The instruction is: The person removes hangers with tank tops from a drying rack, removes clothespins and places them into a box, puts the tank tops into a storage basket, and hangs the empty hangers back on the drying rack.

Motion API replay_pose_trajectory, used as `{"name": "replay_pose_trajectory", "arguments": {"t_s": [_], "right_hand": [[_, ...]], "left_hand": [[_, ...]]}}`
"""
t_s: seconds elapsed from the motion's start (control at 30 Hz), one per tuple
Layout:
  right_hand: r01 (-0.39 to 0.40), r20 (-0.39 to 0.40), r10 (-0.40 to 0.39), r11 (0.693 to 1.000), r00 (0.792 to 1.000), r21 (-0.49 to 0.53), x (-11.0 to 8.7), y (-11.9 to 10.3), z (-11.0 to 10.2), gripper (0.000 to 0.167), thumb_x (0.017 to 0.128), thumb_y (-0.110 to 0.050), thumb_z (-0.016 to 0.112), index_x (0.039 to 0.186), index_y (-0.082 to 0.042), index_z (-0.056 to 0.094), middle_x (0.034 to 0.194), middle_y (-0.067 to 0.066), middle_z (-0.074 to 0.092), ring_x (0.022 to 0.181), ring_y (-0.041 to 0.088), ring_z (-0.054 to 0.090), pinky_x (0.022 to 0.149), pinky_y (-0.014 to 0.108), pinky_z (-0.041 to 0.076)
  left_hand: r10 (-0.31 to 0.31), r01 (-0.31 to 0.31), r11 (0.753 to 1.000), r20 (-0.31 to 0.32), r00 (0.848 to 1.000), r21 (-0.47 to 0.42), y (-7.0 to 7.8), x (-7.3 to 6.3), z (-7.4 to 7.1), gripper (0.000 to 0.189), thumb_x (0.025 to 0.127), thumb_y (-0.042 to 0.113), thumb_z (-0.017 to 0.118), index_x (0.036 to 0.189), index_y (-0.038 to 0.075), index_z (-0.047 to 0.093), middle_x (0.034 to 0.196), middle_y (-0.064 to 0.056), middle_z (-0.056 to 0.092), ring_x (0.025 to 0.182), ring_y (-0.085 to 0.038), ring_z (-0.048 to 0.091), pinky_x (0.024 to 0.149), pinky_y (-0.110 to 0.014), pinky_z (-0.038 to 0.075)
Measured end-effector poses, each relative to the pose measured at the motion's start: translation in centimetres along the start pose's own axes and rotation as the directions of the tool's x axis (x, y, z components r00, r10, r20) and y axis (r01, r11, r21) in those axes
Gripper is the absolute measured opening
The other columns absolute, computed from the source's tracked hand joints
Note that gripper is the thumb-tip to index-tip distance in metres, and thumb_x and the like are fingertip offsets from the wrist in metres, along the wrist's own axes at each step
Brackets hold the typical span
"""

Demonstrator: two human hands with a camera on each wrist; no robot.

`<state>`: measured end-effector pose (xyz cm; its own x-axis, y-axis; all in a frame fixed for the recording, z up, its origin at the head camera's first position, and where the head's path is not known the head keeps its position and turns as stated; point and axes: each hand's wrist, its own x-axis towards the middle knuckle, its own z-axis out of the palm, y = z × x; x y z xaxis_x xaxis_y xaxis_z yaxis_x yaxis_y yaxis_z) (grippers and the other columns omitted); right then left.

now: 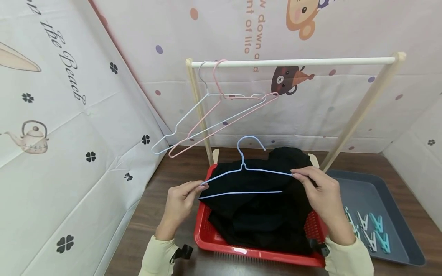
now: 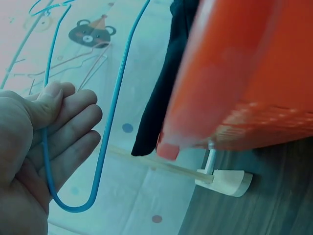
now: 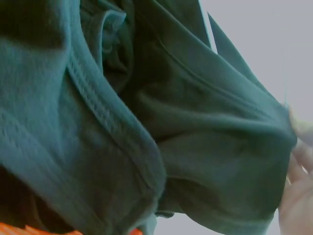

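A light blue clothes hanger [image 1: 243, 158] is held up by both hands in front of a black garment [image 1: 262, 218], hook upward. My left hand [image 1: 180, 201] pinches the hanger's left arm between thumb and index finger; the left wrist view shows its other fingers lying behind the blue wire [image 2: 117, 93]. On the other side my right hand [image 1: 321, 191] pinches the right shoulder of the hanger along with black cloth [image 3: 210, 142]. The hanger's right end disappears into the garment, and the lower bar's right part is hidden there. Most of the garment lies heaped in a red basket [image 1: 262, 253].
Behind stands a rack with a white rail [image 1: 310, 62]. At its left end hang a white hanger [image 1: 191, 110] and a pink hanger [image 1: 204, 119]. A grey tray [image 1: 348, 184] to the right carries several clothespins [image 1: 384, 242]. Patterned cloth walls surround the table.
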<state>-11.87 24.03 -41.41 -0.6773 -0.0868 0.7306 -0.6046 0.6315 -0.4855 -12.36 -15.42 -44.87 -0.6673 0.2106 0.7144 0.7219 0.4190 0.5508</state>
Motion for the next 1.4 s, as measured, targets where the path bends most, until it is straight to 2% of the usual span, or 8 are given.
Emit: {"name": "replay_pose_trajectory", "arguments": {"t_s": [0.17, 0.47, 0.63, 0.77, 0.87, 1.0, 1.13, 1.4], "right_hand": [[-0.065, -0.128, 0.058, 0.997, 0.990, -0.050, 0.0, 0.4, 0.4, 0.022, 0.086, 0.014, 0.080, 0.102, -0.002, 0.082, 0.095, 0.011, 0.077, 0.084, -0.007, 0.060, 0.075, 0.010, 0.040], [-0.233, -0.217, 0.203, 0.965, 0.955, -0.123, -0.2, 1.2, 0.5, 0.009, 0.095, 0.003, 0.078, 0.102, 0.000, 0.081, 0.096, 0.014, 0.078, 0.092, -0.022, 0.052, 0.081, 0.003, 0.039], [-0.327, -0.231, 0.285, 0.929, 0.930, -0.171, -0.4, 1.4, 0.3, 0.009, 0.097, -0.003, 0.078, 0.103, 0.002, 0.080, 0.100, 0.016, 0.079, 0.087, 0.001, 0.065, 0.079, 0.007, 0.038], [-0.374, -0.119, 0.355, 0.895, 0.927, -0.244, -0.5, 1.5, 0.1, 0.009, 0.098, -0.006, 0.077, 0.104, 0.002, 0.079, 0.098, 0.020, 0.077, 0.085, 0.035, 0.070, 0.079, 0.033, 0.052], [-0.370, 0.069, 0.404, 0.883, 0.912, -0.288, -0.7, 1.6, 0.1, 0.009, 0.099, -0.007, 0.076, 0.104, 0.000, 0.078, 0.097, 0.021, 0.076, 0.084, 0.041, 0.069, 0.077, 0.055, 0.053], [-0.335, 0.322, 0.429, 0.890, 0.844, -0.309, -0.7, 1.7, 0.1, 0.012, 0.101, -0.011, 0.075, 0.105, -0.001, 0.077, 0.100, 0.020, 0.075, 0.083, 0.037, 0.068, 0.075, 0.059, 0.054], [-0.302, 0.435, 0.419, 0.900, 0.797, -0.313, 0.3, 0.9, -0.1, 0.024, 0.101, -0.018, 0.076, 0.113, 0.003, 0.075, 0.110, 0.024, 0.073, 0.093, 0.040, 0.069, 0.080, 0.062, 0.055], [-0.212, 0.466, 0.318, 0.940, 0.825, -0.266, 4.0, -1.7, 0.3, 0.037, 0.103, -0.022, 0.074, 0.128, 0.005, 0.069, 0.124, 0.025, 0.067, 0.111, 0.043, 0.064, 0.095, 0.064, 0.052]], "left_hand": [[0.020, -0.019, 0.999, -0.038, 0.999, 0.029, -0.7, -0.3, -0.7, 0.032, 0.080, -0.018, 0.081, 0.105, 0.001, 0.081, 0.095, -0.009, 0.080, 0.079, -0.025, 0.077, 0.081, -0.021, 0.060], [-0.108, 0.110, 0.992, -0.037, 0.993, 0.054, -1.5, -1.1, -2.3, 0.024, 0.087, -0.014, 0.079, 0.104, 0.002, 0.081, 0.097, -0.007, 0.081, 0.087, -0.022, 0.079, 0.087, -0.016, 0.056], [-0.116, 0.120, 0.990, -0.053, 0.992, 0.074, -1.7, -1.2, -2.5, 0.025, 0.086, -0.014, 0.079, 0.105, 0.002, 0.082, 0.096, -0.007, 0.081, 0.088, -0.019, 0.078, 0.087, -0.014, 0.055], [-0.106, 0.115, 0.989, -0.106, 0.989, 0.089, -1.9, -1.3, -2.5, 0.025, 0.085, -0.015, 0.080, 0.105, 0.001, 0.081, 0.096, -0.008, 0.081, 0.089, -0.018, 0.079, 0.085, -0.013, 0.055], [-0.100, 0.117, 0.988, -0.162, 0.982, 0.098, -2.0, -1.4, -2.3, 0.024, 0.085, -0.016, 0.079, 0.105, -0.002, 0.081, 0.095, -0.011, 0.080, 0.087, -0.021, 0.079, 0.083, -0.012, 0.054], [-0.115, 0.143, 0.982, -0.209, 0.971, 0.126, -2.0, -1.6, -1.9, 0.021, 0.086, -0.014, 0.080, 0.104, -0.003, 0.081, 0.094, -0.011, 0.080, 0.084, -0.025, 0.079, 0.081, -0.012, 0.054], [-0.152, 0.192, 0.969, -0.239, 0.959, 0.157, -1.9, -1.8, -1.4, 0.017, 0.087, -0.010, 0.081, 0.102, -0.002, 0.082, 0.092, -0.010, 0.081, 0.082, -0.025, 0.079, 0.080, -0.011, 0.054], [-0.257, 0.311, 0.939, -0.301, 0.918, 0.147, -1.1, -2.2, -0.5, 0.011, 0.092, -0.006, 0.079, 0.102, -0.004, 0.082, 0.087, -0.009, 0.080, 0.081, -0.022, 0.079, 0.076, -0.008, 0.052]]}}
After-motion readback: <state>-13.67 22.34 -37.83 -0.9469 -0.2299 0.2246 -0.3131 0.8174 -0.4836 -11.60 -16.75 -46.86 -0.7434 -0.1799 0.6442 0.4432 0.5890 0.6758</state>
